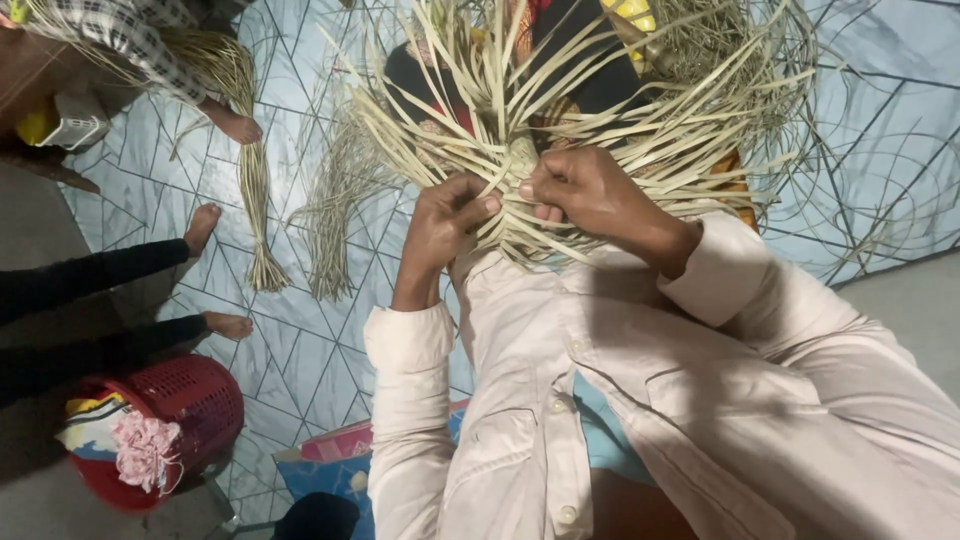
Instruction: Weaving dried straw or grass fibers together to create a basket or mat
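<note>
Weaving is the work here: both hands sit at the centre of a woven piece of pale straw strips (520,160), held up in front of the chest, loose ends fanning outward in every direction. The left hand (445,220) is closed on the strips at the lower left of the woven centre, thumb pressing one flat. The right hand (585,190) is clenched round a strip just beside it, fingers curled tight. Judging by this grip, good practice is to keep the left thumb pinning the crossing while the right draws its strip snug, not so hard that it buckles. Down on the tiled floor (300,340), bundles of straw (262,215) lie near other people's bare feet, and a red basket (190,400) stands apart.
</note>
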